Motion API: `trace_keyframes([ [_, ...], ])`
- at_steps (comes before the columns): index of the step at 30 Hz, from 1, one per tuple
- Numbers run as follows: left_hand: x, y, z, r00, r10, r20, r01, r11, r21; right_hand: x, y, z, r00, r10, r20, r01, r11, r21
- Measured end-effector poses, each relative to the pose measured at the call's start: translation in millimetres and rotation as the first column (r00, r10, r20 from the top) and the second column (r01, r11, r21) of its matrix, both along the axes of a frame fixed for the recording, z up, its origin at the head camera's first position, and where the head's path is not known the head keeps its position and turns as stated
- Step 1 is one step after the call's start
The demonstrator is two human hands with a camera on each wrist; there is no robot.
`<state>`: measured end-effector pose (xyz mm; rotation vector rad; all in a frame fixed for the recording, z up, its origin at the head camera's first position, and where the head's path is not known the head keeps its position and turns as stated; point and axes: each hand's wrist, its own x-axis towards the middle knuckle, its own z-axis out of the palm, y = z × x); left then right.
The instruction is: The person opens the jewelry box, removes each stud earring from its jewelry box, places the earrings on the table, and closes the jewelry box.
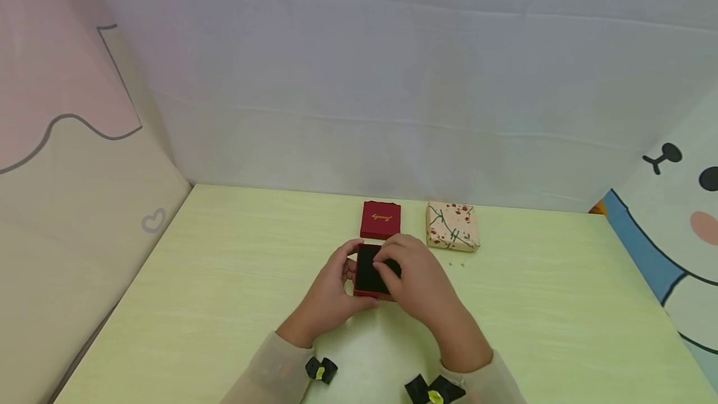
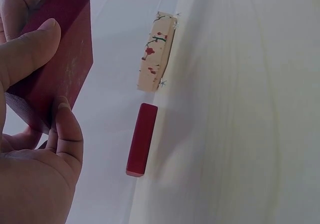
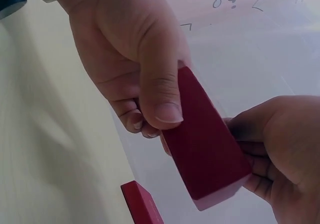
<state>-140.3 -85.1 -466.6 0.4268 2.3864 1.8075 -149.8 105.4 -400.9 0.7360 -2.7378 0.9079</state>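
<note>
A small dark red box (image 1: pixel 373 296) with a black pad (image 1: pixel 366 273) inside is held off the table by my left hand (image 1: pixel 335 288). In the left wrist view, the left thumb lies on one side of the box and a fingertip touches its underside. My right hand (image 1: pixel 421 279) is over the box, its thumb and index fingertips close together at the black pad. In the right wrist view, the box hides the right fingertips (image 3: pixel 290 154), so whether they pinch something cannot be told. Two tiny studs (image 1: pixel 457 264) lie on the table to the right.
Behind the hands lies a red lid (image 1: pixel 381 219) with gold lettering. To its right is a cream box (image 1: pixel 452 226) with a floral branch pattern. The pale yellow table (image 1: pixel 224 279) meets a white cloth backdrop (image 1: pixel 359 80) and printed side panels.
</note>
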Motion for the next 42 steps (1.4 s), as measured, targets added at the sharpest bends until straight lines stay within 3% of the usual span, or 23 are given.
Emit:
trace_keyframes([
  [15, -0.6, 2, -1.2, 1.0, 0.006, 0.027, -0.006, 1.0, 0.024, -7.9, 40, 15.7, 0.989, -0.151, -0.012, 0.15, 0.987, -0.061],
  [21, -1.3, 3, -0.9, 0.998, 0.006, 0.055, -0.007, 1.0, 0.022, -19.8, 53, 20.0, 0.991, -0.133, -0.031, 0.133, 0.991, -0.022],
  [30, 0.0, 2, 1.8, 0.999, 0.007, 0.053, -0.008, 1.0, 0.004, -34.7, 53, 24.8, 0.998, -0.045, -0.052, 0.05, 0.995, 0.085],
  [42, 0.2, 2, 2.7, 0.999, -0.016, 0.051, 0.014, 0.999, 0.031, -64.5, 48, 8.0, 0.998, -0.03, 0.054, 0.02, 0.985, 0.17],
])
